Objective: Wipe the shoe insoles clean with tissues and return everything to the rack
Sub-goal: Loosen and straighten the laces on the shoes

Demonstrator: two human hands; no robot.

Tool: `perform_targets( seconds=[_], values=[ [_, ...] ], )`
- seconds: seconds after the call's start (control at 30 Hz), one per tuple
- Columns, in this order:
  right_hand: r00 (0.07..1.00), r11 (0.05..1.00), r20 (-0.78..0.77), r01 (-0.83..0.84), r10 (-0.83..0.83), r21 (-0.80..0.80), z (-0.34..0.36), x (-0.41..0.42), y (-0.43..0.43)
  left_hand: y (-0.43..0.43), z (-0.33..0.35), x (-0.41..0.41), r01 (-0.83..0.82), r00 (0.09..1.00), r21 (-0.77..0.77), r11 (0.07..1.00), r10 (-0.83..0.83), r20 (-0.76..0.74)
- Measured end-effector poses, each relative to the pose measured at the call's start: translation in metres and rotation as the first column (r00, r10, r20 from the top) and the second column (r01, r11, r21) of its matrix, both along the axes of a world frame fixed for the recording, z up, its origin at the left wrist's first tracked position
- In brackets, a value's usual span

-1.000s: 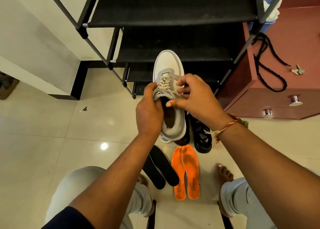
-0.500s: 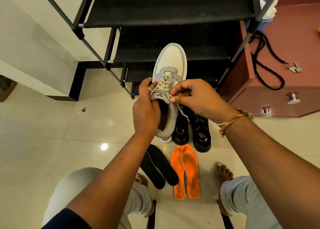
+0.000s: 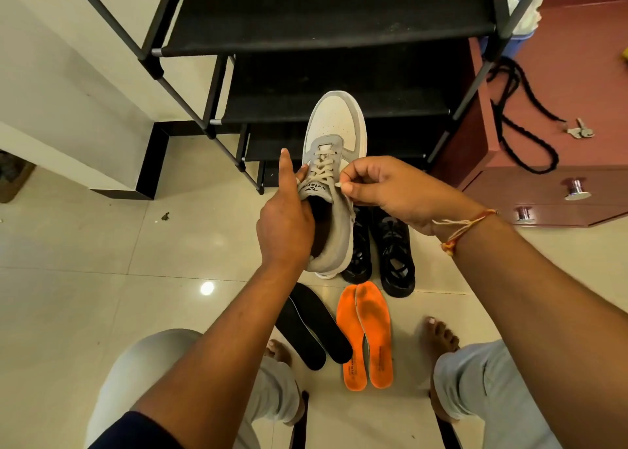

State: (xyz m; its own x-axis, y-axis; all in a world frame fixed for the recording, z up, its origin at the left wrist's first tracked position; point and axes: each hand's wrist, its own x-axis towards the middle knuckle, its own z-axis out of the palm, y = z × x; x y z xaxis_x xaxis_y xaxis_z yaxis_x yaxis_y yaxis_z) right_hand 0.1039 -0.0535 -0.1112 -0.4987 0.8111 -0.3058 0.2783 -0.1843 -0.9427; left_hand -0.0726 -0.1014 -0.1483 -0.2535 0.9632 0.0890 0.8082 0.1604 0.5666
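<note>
L hand [image 3: 285,226] grips 1 sneaker [image 3: 334,125], R hand [image 3: 390,193] pinches lace [image 3: 321,169], 2 orange insoles [image 3: 368,333], 2 black insoles [image 3: 314,328]

Glossy tiled floor [image 3: 85,278], matt black fabric rack shelves [image 3: 323,13], perforated leather-look sneaker [image 3: 334,125]

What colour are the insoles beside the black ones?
The insoles are orange; head view shows them best.

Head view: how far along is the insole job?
Done: flat black insoles and smudged orange insoles lie out on the floor. In hand: left hand holds the grey-and-white lace-up sneaker, right hand pinches its lace. Left: wiping, refitting, shoes back onto the black metal rack.
</note>
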Motion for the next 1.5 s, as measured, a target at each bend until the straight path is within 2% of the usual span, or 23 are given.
perform_targets(
  seconds=[0.13,0.27,0.33,0.47,0.57,0.63,0.77,0.87,0.93,1.03,1.1,1.17,1.27,1.33,1.4,1.5],
  values=[
    [0.973,0.988,-0.231,-0.047,0.013,-0.146,-0.001,0.005,0.0,-0.001,0.004,0.003,0.028,1.0,0.005,1.0,-0.028,-0.007],
    [0.952,0.974,-0.308,-0.076,0.006,-0.216,-0.002,0.008,0.0,-0.002,0.003,0.003,0.041,0.999,0.023,0.999,-0.041,0.001],
    [0.97,0.979,-0.241,-0.035,-0.014,-0.201,-0.002,0.004,0.0,-0.001,0.0,0.0,0.024,0.999,0.037,0.999,-0.025,0.027],
    [0.991,0.988,-0.003,0.136,-0.137,-0.075,-0.003,-0.008,-0.002,-0.001,-0.002,-0.003,-0.023,0.998,0.068,0.997,0.019,0.059],
    [0.953,0.991,0.299,0.008,-0.048,0.134,-0.004,-0.017,-0.012,0.0,-0.002,-0.002,-0.051,0.996,0.087,0.995,0.044,0.083],
    [0.876,0.948,0.469,-0.045,-0.115,0.317,-0.009,-0.024,-0.018,0.001,0.0,-0.002,-0.057,0.993,0.106,0.993,0.045,0.11],
    [0.806,0.794,0.444,0.053,-0.392,0.605,-0.012,-0.029,-0.023,0.003,0.0,0.001,0.002,0.987,0.144,0.99,-0.025,0.157],
    [0.784,0.727,0.407,0.081,-0.469,0.682,-0.012,-0.027,-0.023,0.006,0.003,-0.001,0.085,0.969,0.077,0.993,-0.1,0.227],
    [0.761,0.723,0.425,0.082,-0.49,0.686,-0.014,-0.022,-0.021,0.009,0.008,-0.003,0.144,0.911,0.017,0.989,-0.139,0.389],
    [0.701,0.732,0.5,0.046,-0.509,0.68,-0.018,-0.017,-0.016,0.012,0.013,-0.005,0.025,0.797,0.061,0.998,-0.057,0.601],
    [0.676,0.731,0.537,0.005,-0.505,0.682,-0.02,-0.017,-0.016,0.016,0.018,-0.007,-0.1,0.776,0.133,0.986,-0.006,0.631],
    [0.682,0.725,0.546,-0.034,-0.487,0.688,-0.021,-0.02,-0.018,0.018,0.025,-0.009,-0.112,0.791,0.186,0.976,-0.026,0.611],
    [0.69,0.712,0.56,-0.093,-0.458,0.696,-0.02,-0.028,-0.025,0.021,0.033,-0.009,0.056,0.866,0.191,0.98,-0.143,0.48],
    [0.7,0.7,0.55,-0.098,-0.457,0.707,-0.018,-0.034,-0.029,0.018,0.034,-0.007,0.251,0.89,0.067,0.966,-0.257,0.377],
    [0.716,0.705,0.539,-0.091,-0.445,0.703,-0.018,-0.038,-0.032,0.014,0.033,-0.005,0.406,0.872,-0.082,0.91,-0.359,0.332],
    [0.751,0.734,0.507,-0.043,-0.423,0.678,-0.019,-0.039,-0.033,0.013,0.034,-0.007,0.464,0.86,-0.22,0.858,-0.376,0.346]
  ],
)
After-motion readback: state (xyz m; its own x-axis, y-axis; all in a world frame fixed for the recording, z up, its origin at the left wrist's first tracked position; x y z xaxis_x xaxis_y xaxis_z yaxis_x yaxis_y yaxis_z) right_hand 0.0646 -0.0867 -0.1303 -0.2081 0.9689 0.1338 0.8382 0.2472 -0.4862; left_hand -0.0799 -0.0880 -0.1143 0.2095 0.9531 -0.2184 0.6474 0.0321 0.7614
